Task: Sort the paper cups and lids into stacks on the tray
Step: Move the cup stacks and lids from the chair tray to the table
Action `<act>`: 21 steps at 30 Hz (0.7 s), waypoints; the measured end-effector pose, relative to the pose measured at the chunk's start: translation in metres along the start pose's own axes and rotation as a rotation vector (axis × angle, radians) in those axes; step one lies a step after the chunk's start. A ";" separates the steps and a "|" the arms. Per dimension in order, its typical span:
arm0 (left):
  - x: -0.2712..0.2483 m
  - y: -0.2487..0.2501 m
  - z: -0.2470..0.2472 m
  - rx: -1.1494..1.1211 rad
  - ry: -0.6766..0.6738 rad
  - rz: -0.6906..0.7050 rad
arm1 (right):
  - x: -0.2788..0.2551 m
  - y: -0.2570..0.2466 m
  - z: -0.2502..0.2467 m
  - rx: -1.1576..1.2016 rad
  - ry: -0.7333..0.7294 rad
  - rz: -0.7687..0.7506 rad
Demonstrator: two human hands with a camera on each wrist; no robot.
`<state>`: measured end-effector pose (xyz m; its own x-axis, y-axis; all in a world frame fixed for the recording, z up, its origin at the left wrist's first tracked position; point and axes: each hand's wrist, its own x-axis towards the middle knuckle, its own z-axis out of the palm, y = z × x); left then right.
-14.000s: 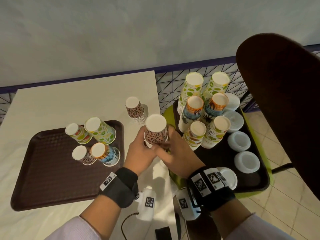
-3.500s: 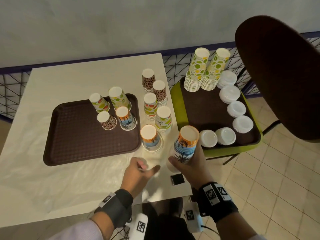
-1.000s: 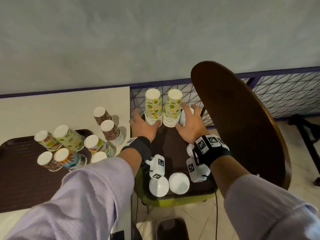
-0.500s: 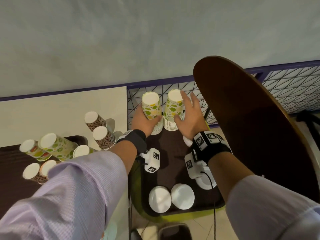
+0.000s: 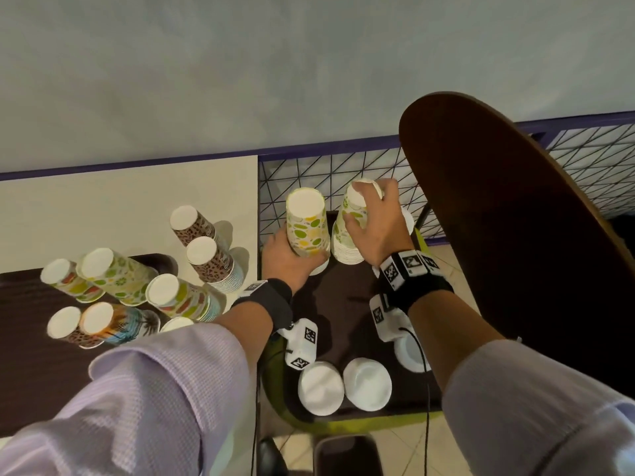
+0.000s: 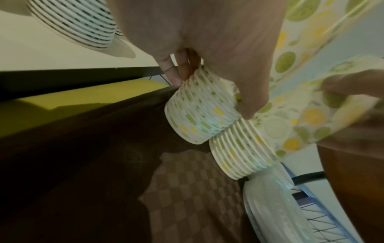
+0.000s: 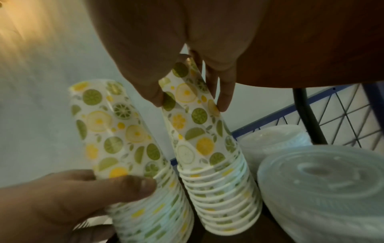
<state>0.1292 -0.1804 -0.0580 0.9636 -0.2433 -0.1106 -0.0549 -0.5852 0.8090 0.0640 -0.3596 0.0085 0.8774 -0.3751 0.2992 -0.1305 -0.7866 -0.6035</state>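
Soft, even indoor light filled the head view — short shadows fell toward 3 o'clock, straight edges bowed at the rim. Both wrist views were dimmer and grainy; a warm glow sat at 10 o'clock in the right one — motion blur smeared their edges.

Both arms reached forward, sleeves pushed back from banded wrists. The left hand (image 5: 287, 257) curled low around a stack of citrus-print cups (image 5: 307, 223), thumb (image 7: 124, 185) across its front. The right hand (image 5: 376, 223) gripped the neighbouring stack (image 5: 350, 235) near its top, fingers (image 7: 223, 95) pointing down its side.
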 end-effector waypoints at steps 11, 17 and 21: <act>-0.003 -0.015 0.006 0.052 -0.022 0.048 | -0.093 -0.021 -0.004 0.163 0.053 0.094; -0.005 -0.006 0.004 0.032 -0.025 0.023 | -0.097 -0.016 0.009 0.382 -0.016 0.275; -0.006 -0.007 -0.001 0.023 -0.003 0.011 | -0.103 -0.005 0.023 0.463 -0.086 0.328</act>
<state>0.1241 -0.1741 -0.0619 0.9622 -0.2521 -0.1034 -0.0717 -0.6004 0.7965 -0.0154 -0.3052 -0.0363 0.8620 -0.5068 -0.0082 -0.2039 -0.3317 -0.9211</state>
